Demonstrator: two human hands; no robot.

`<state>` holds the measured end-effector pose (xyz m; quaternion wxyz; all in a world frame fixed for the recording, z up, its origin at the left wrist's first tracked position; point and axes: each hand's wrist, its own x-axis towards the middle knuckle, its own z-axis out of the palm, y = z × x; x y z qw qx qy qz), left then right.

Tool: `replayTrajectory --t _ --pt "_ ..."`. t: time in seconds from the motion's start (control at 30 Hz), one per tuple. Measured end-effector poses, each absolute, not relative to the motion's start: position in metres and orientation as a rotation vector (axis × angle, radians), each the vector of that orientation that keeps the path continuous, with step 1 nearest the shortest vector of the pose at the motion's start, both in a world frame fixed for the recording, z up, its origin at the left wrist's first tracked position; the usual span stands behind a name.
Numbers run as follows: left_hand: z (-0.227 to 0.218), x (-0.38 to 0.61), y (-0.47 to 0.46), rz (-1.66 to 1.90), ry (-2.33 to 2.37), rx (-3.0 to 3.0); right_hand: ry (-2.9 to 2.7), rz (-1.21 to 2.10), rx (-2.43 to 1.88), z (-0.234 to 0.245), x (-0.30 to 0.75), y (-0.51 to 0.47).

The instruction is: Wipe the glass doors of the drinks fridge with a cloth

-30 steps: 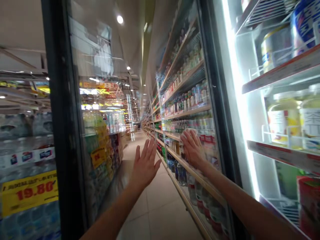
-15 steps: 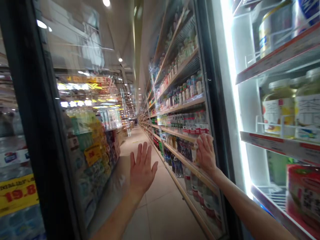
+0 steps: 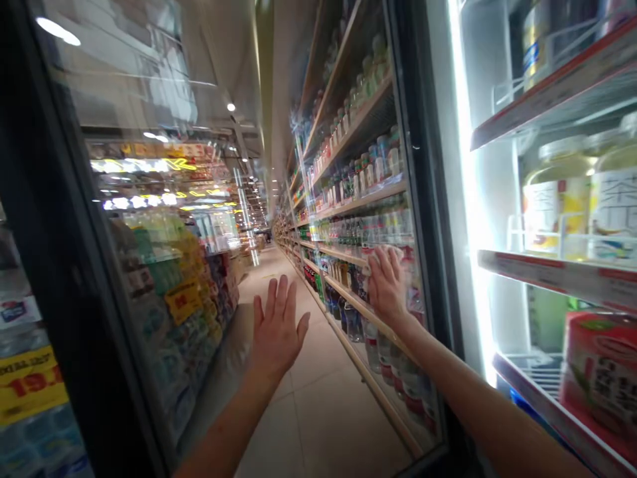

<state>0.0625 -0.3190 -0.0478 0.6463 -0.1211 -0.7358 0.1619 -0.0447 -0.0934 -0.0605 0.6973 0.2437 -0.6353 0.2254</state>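
Observation:
A glass door (image 3: 348, 405) with a dark frame (image 3: 423, 172) stands in front of me, and the aisle shows through or in its pane. My left hand (image 3: 279, 328) lies flat at the glass, fingers spread, holding nothing. Higher and to the right, my right hand (image 3: 387, 292) presses a crumpled pale cloth (image 3: 397, 253) against the pane. Most of that cloth is covered by the fingers, so I cannot tell whether it is fabric or paper.
At the right is a lit cooler with bottles (image 3: 557, 192) behind wire rails, shelf edges (image 3: 552, 265) and a red pack (image 3: 602, 378). Beyond the door's left frame (image 3: 44, 219) hangs a yellow price sign (image 3: 32, 385) above wrapped bottles.
My right hand has slid left and slightly up across the glass with the cloth. My left hand keeps almost the same place. The view has shifted a little.

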Motion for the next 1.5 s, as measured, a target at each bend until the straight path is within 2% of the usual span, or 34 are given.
replayTrajectory --t 0.1,0.3,0.53,0.73,0.8,0.97,1.2,1.4,1.5 --pt "-0.049 0.062 -0.32 0.38 -1.677 -0.277 -1.37 0.527 0.521 -0.043 -0.043 -0.104" --pt "-0.05 0.063 -0.321 0.403 -1.672 -0.28 -1.421 0.368 0.735 -0.086 -0.023 -0.125" --pt "-0.05 0.064 -0.321 0.404 -1.679 -0.277 -1.377 0.475 0.618 -0.031 -0.023 -0.147" --pt "-0.057 0.073 -0.342 0.481 -1.693 -0.352 -1.412 0.335 0.782 -0.079 -0.009 -0.154" --pt "-0.059 0.077 -0.35 0.488 -1.687 -0.351 -1.407 0.338 0.764 -0.072 -0.009 -0.158" --pt "-0.058 0.083 -0.358 0.435 -1.697 -0.269 -1.393 0.493 0.641 -0.022 -0.013 -0.175" --pt "-0.061 0.095 -0.377 0.463 -1.693 -0.227 -1.359 0.324 0.87 -0.073 0.002 -0.183" --pt "-0.068 0.102 -0.383 0.488 -1.718 -0.205 -1.365 0.441 0.754 -0.027 0.001 -0.204" --pt "-0.072 0.108 -0.391 0.495 -1.718 -0.198 -1.393 0.401 0.839 -0.043 0.005 -0.209"
